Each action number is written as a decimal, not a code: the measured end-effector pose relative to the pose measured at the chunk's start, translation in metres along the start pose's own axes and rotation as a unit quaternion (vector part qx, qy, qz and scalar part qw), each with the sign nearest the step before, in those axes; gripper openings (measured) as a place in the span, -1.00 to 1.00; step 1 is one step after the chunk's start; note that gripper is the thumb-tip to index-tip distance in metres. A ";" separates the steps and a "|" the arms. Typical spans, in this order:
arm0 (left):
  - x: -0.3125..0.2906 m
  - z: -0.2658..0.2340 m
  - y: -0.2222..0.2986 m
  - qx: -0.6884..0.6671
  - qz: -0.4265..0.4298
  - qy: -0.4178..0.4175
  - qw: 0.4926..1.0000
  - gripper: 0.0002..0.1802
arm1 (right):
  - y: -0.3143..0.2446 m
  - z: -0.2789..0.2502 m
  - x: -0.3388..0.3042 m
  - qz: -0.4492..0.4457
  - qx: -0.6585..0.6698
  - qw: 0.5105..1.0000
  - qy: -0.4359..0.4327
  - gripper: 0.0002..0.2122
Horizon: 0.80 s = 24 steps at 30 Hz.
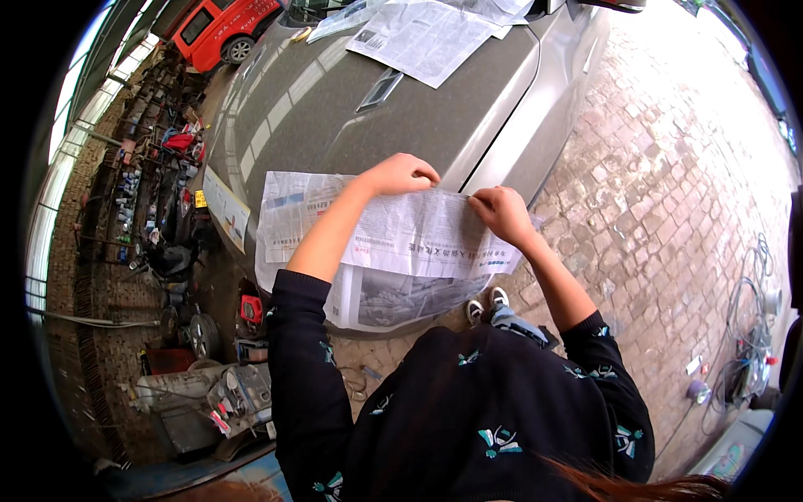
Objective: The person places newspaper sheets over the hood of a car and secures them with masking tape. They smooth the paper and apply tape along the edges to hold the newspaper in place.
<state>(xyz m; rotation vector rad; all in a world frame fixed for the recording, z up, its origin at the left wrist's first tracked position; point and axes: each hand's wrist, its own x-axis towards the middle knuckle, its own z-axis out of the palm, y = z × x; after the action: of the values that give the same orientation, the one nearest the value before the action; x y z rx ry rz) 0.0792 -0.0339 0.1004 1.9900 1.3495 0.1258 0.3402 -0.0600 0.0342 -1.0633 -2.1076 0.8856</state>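
A printed newspaper sheet (389, 230) lies over the front of a grey-brown car hood (335, 109), its lower part hanging past the front edge. My left hand (401, 174) is closed just above the sheet's upper edge, fingers curled and pressed together; what they hold, if anything, is hidden. To its right, my right hand (502, 213) pinches at the sheet's upper right edge, with thumb and forefinger together. A short gap of hood and paper edge separates the two hands. More newspaper sheets (427, 38) cover the far end of the hood near the windshield.
A yellowish ring (302, 34), perhaps a tape roll, sits at the hood's far left. Left of the car stand cluttered shelves (125, 192) and scrap parts (201, 402). A red vehicle (219, 32) is parked behind. Hoses and cables (744, 335) lie on brick paving (644, 192) at right.
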 end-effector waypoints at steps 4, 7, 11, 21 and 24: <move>0.015 0.028 0.017 0.042 0.030 -0.035 0.998 -0.67 | -0.003 0.005 0.000 0.002 0.003 1.000 0.018 -0.83; 0.019 0.035 0.024 0.070 0.010 -0.026 0.997 -0.70 | -0.005 0.013 0.003 -0.009 -0.027 0.998 0.059 -0.84; 0.017 0.040 0.023 0.077 0.005 0.033 0.996 -0.74 | -0.004 0.015 0.004 0.000 -0.074 0.994 0.075 -0.85; 0.011 0.042 0.004 0.007 -0.023 0.047 0.999 -0.77 | 0.059 -0.016 -0.042 0.097 -0.100 0.989 0.054 -0.83; 0.006 0.045 0.005 0.036 -0.035 0.048 0.998 -0.76 | 0.069 -0.023 -0.050 0.141 -0.183 0.969 0.084 -0.85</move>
<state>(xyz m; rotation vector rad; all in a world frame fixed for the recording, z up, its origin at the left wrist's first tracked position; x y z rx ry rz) 0.1058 -0.0519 0.0683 2.0155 1.5029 0.1428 0.4121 -0.0647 -0.0172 -1.6000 -2.0530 0.5134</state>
